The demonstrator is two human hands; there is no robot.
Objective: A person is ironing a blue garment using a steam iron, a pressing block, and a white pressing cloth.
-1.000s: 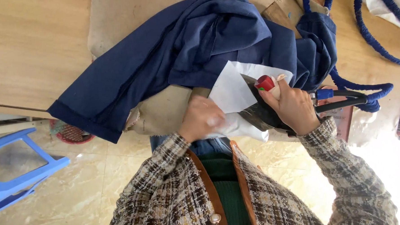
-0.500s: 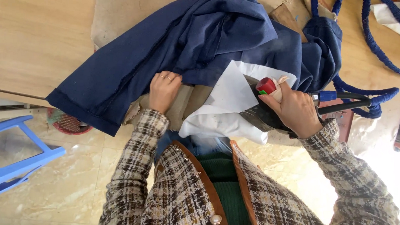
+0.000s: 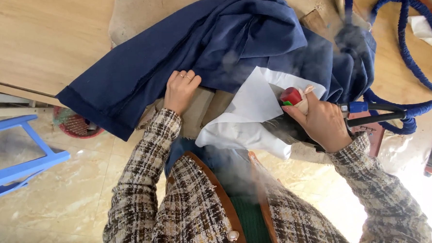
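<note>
A navy blue garment [image 3: 213, 48] lies bunched across a padded ironing board [image 3: 138, 13]. My left hand [image 3: 179, 89] rests flat on the garment's lower edge, fingers spread on the fabric. My right hand [image 3: 320, 122] grips the handle of a steam iron [image 3: 294, 125] with a red knob. The iron sits on a white cloth [image 3: 247, 115] draped over the board's near edge. Steam rises around the iron and over the garment.
A blue hose [image 3: 407, 45] loops over the wooden table [image 3: 37, 37] at right and runs to the iron. A blue plastic stool [image 3: 18, 159] and a red basket [image 3: 75, 125] stand on the tiled floor at left.
My left hand left the white cloth, moved left and up, and now lies on the blue garment. Steam has started to billow from the iron. My right hand stays on the iron.
</note>
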